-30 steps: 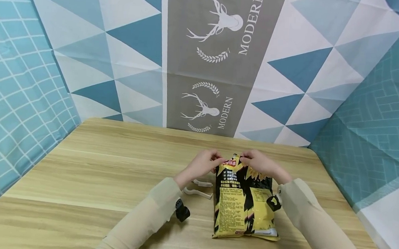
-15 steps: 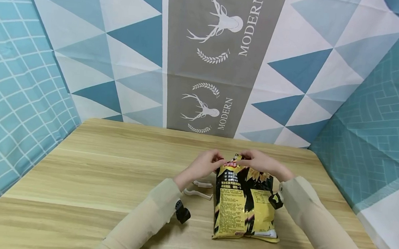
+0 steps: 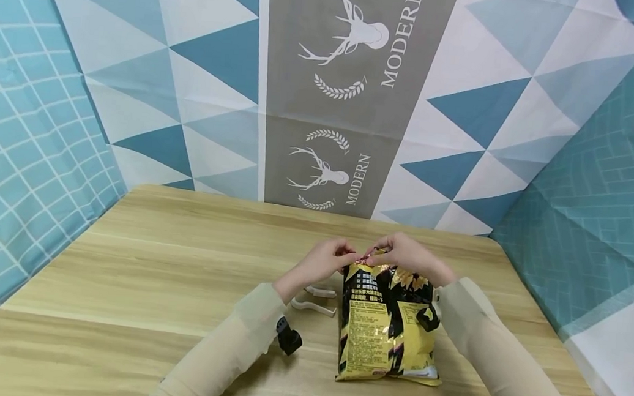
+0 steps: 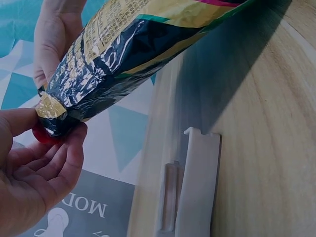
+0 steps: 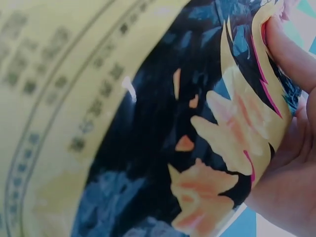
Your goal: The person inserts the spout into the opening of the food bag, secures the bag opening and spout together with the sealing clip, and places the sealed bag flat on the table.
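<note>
A black and yellow snack bag (image 3: 365,330) lies with its printed back up on the table, its top edge raised between both hands. My left hand (image 3: 320,261) pinches the top left corner; in the left wrist view its thumb and fingers hold the gathered corner of the bag (image 4: 113,54). Close beside it, my right hand (image 3: 409,256) pinches the top edge, with the thumb on the printed side. Much of the top is bunched and covered by the fingers. In the right wrist view, the bag (image 5: 163,123) fills most of the picture.
Two white plastic strips, perhaps the parts of a bag clip, lie left of the bag: a curved one (image 3: 315,308) and a shorter one (image 3: 321,292). A patterned cloth wall (image 3: 322,118) stands behind the wooden table (image 3: 180,262).
My right hand has shifted left along the top edge, nearer my left hand. The bag's top is now more gathered, and less of its red logo shows. The left hand stays nearly still.
</note>
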`<state>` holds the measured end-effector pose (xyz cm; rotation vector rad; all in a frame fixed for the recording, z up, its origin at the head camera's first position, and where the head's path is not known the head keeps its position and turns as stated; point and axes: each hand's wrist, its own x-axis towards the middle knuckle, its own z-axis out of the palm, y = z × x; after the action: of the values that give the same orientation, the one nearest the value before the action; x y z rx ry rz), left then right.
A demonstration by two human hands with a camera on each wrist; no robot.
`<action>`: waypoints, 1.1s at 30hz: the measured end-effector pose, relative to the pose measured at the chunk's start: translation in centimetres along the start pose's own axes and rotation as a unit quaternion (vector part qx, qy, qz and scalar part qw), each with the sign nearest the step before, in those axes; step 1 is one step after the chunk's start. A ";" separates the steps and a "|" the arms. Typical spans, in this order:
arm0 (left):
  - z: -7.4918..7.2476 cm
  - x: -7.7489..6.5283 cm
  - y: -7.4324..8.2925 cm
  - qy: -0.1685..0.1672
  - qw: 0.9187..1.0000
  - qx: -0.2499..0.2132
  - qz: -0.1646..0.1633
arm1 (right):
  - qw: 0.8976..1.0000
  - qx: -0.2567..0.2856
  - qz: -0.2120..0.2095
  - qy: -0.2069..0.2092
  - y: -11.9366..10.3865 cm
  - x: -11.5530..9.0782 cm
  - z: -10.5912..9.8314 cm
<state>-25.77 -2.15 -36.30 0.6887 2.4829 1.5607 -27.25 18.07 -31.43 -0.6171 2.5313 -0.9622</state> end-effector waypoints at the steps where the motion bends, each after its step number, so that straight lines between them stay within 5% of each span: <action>1: 0.0 0.0 0.0 -0.002 1.000 -0.006 0.000 | 1.000 0.001 0.000 0.005 0.0 0.0 0.0; 16: -0.2 0.1 0.6 -0.005 1.000 -0.002 -0.022 | 0.998 0.044 0.011 0.042 0.1 -0.1 0.2; 22: -0.7 -0.2 -0.3 -0.002 0.999 -0.026 -0.020 | 0.998 0.042 0.015 0.052 0.2 0.0 0.3; 33: -2.6 -1.8 -2.8 -0.007 0.998 0.069 -0.007 | 0.997 0.021 0.031 0.063 0.4 -0.1 0.4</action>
<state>-25.89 -6.12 -37.78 0.6965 2.5993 1.3845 -27.03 18.15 -31.97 -0.4756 2.6152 -1.0602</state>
